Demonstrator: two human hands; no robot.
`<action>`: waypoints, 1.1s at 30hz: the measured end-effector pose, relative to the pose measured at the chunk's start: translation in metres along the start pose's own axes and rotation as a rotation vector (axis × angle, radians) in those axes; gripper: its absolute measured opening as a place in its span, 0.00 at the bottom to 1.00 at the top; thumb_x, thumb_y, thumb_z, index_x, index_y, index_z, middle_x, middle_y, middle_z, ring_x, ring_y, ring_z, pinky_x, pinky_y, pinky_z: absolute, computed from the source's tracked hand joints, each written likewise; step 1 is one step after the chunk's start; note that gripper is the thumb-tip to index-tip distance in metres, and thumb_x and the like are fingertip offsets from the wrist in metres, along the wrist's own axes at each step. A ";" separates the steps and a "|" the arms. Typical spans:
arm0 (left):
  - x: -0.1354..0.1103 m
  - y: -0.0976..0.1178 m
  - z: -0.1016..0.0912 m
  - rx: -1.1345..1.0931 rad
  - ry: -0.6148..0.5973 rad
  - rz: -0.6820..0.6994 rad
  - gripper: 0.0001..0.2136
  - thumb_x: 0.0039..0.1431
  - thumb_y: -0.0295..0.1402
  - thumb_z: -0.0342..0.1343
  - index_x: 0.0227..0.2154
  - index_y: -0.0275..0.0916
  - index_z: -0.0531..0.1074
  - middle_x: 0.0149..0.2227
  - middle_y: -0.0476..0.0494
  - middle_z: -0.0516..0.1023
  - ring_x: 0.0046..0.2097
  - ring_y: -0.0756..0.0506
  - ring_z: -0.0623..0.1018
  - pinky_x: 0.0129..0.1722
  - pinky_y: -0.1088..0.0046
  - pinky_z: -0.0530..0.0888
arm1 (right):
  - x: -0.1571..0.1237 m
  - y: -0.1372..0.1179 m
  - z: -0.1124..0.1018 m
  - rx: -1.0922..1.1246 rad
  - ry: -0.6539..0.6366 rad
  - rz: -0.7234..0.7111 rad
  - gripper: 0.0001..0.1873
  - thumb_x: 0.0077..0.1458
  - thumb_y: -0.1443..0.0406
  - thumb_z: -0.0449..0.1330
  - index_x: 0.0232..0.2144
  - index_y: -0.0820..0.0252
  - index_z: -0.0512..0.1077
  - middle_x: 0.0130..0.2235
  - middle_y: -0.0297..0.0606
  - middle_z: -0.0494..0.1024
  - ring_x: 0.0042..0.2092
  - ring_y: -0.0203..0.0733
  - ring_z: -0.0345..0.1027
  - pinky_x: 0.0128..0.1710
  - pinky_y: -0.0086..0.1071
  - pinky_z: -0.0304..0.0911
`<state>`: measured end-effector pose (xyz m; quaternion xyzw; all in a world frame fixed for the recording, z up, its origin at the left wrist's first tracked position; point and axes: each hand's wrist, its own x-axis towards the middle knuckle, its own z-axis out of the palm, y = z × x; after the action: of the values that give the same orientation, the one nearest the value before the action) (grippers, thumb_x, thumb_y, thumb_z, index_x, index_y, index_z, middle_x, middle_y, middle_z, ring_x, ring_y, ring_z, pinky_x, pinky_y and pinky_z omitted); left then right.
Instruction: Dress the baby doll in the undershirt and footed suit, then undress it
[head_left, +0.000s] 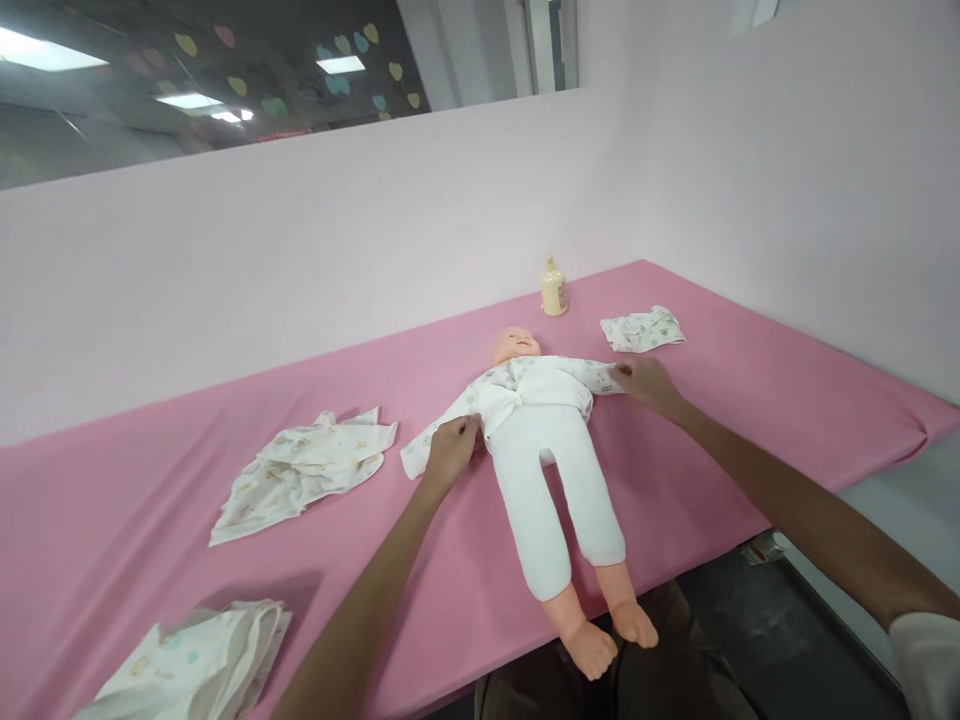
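On a pink table (735, 385), a doll (536, 430) lies on its back before us: bare feet (591, 648) nearest, white trousers (532, 510), patterned white shirt (544, 378). Our left hand (452, 447) curls at the shirt's side, whether gripping we cannot tell; our right hand (649, 383) pinches a sleeve end (602, 377). The long axis slants away leftward, head (517, 343) farthest.

We see a baby doll (529, 500) on its back on the pink bench (697, 520), white legs apart, patterned white shirt (517, 380) on, sleeves outstretched.
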<state>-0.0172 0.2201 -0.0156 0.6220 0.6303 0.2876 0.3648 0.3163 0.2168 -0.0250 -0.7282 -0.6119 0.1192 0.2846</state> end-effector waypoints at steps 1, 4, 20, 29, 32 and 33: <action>0.001 0.000 0.000 0.043 0.028 0.023 0.20 0.59 0.47 0.48 0.19 0.40 0.57 0.20 0.50 0.68 0.23 0.48 0.69 0.29 0.71 0.66 | 0.010 0.005 -0.008 0.006 0.076 0.063 0.14 0.59 0.59 0.50 0.25 0.58 0.66 0.29 0.36 0.72 0.32 0.39 0.64 0.30 0.32 0.52; 0.004 -0.003 0.002 0.210 0.099 0.111 0.21 0.61 0.46 0.46 0.17 0.40 0.55 0.18 0.49 0.67 0.25 0.48 0.68 0.30 0.71 0.62 | 0.043 0.018 -0.018 -0.105 0.160 0.167 0.15 0.56 0.57 0.56 0.41 0.61 0.70 0.43 0.43 0.76 0.43 0.46 0.68 0.36 0.34 0.57; -0.029 0.035 -0.012 0.056 0.298 0.359 0.13 0.62 0.45 0.50 0.37 0.40 0.69 0.32 0.48 0.74 0.35 0.48 0.72 0.35 0.72 0.67 | 0.065 -0.053 -0.078 0.255 0.378 0.002 0.06 0.55 0.65 0.54 0.27 0.57 0.62 0.29 0.35 0.68 0.29 0.38 0.60 0.27 0.32 0.54; -0.067 0.147 -0.025 -0.063 0.222 0.833 0.36 0.56 0.45 0.61 0.65 0.47 0.54 0.60 0.37 0.66 0.56 0.42 0.71 0.46 0.67 0.72 | -0.058 -0.169 -0.138 0.626 0.145 -0.594 0.04 0.54 0.68 0.59 0.27 0.58 0.67 0.24 0.29 0.63 0.25 0.32 0.55 0.24 0.28 0.51; -0.077 0.164 -0.043 0.066 0.135 0.912 0.13 0.61 0.40 0.56 0.47 0.42 0.72 0.43 0.43 0.77 0.43 0.45 0.74 0.40 0.71 0.71 | -0.081 -0.183 -0.143 0.666 0.158 -0.715 0.04 0.56 0.68 0.60 0.29 0.57 0.68 0.26 0.29 0.65 0.27 0.33 0.58 0.25 0.28 0.54; -0.080 0.165 -0.049 0.072 0.107 0.913 0.09 0.63 0.39 0.54 0.39 0.40 0.74 0.37 0.45 0.77 0.39 0.47 0.74 0.37 0.72 0.70 | -0.085 -0.186 -0.146 0.688 0.194 -0.732 0.05 0.56 0.68 0.60 0.29 0.57 0.68 0.26 0.29 0.65 0.28 0.33 0.59 0.26 0.28 0.55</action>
<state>0.0339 0.1548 0.1554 0.8325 0.3194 0.4286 0.1458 0.2208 0.1130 0.1828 -0.3380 -0.7232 0.1380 0.5862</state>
